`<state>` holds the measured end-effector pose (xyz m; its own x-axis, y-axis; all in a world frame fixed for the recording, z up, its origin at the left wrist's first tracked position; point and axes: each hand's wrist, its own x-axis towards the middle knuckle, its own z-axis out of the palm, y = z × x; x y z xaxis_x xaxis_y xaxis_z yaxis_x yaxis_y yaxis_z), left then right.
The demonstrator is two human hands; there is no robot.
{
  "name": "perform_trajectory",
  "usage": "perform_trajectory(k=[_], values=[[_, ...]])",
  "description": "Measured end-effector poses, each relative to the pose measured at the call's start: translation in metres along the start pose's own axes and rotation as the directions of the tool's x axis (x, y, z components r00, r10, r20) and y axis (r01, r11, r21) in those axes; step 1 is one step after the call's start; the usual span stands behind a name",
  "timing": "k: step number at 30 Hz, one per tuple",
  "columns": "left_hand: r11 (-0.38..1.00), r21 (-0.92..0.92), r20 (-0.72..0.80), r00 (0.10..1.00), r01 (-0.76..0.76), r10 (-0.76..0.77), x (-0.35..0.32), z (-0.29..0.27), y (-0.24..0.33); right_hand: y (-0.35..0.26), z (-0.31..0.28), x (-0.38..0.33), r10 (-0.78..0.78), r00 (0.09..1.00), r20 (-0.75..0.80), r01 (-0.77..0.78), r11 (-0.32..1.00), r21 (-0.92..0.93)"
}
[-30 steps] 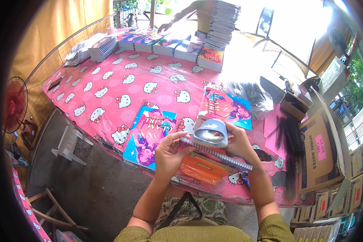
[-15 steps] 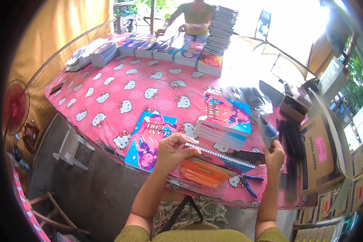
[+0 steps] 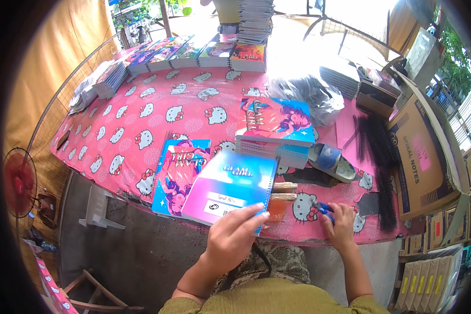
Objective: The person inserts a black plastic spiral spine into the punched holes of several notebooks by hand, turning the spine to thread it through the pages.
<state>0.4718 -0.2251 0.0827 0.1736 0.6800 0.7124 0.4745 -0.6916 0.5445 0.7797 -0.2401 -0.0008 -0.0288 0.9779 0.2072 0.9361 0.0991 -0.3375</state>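
Note:
My left hand (image 3: 233, 238) grips a spiral notebook (image 3: 230, 191) by its coil edge. The notebook's blue-to-pink cover faces up, tilted, overlapping another spiral notebook (image 3: 178, 175) that lies flat on the table. My right hand (image 3: 343, 225) is closed on the handles of small blue-handled pliers (image 3: 327, 213) at the table's near edge. Behind the pliers lies a blue slide slipper (image 3: 332, 161), beside a stack of illustrated notebooks (image 3: 275, 120). Partly hidden by the held notebook are an orange packet (image 3: 278, 210) and worn wooden pieces (image 3: 285, 188).
Black spiral coils (image 3: 377, 152) lie at the right, next to an open cardboard box (image 3: 421, 152). Along the far edge of the pink table (image 3: 157, 112) stand notebook rows (image 3: 188, 51) and a tall notebook stack (image 3: 255, 21). Another person (image 3: 227, 13) stands behind them. A red fan (image 3: 20, 178) is at left.
The slipper has left my right hand and lies on the table; that hand now holds the pliers. My left hand has turned the notebook from edge-on to cover-up, toward the left.

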Motion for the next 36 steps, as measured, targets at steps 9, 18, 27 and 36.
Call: perform_trajectory(k=[9,18,27,36], values=[[0.998,-0.008,-0.065,0.996,-0.068,0.067,-0.003,0.003,-0.005,-0.110,-0.049,0.007,-0.386,0.920,-0.063,0.356,0.759,0.544],[0.990,-0.002,-0.139,0.981,-0.140,0.139,-0.006,0.003,-0.010,-0.092,-0.015,0.011,-0.531,0.553,0.642,-0.783,-0.067,0.619],[0.883,-0.412,-0.798,0.380,0.225,-0.469,-0.034,-0.053,-0.121,-0.020,-0.013,0.010,0.031,0.998,-0.061,-0.018,0.977,0.211],[0.407,0.201,-0.779,0.397,0.891,-0.486,-0.066,-0.078,-0.151,-0.026,-0.013,0.139,-0.106,0.943,-0.315,0.171,0.967,0.188]])
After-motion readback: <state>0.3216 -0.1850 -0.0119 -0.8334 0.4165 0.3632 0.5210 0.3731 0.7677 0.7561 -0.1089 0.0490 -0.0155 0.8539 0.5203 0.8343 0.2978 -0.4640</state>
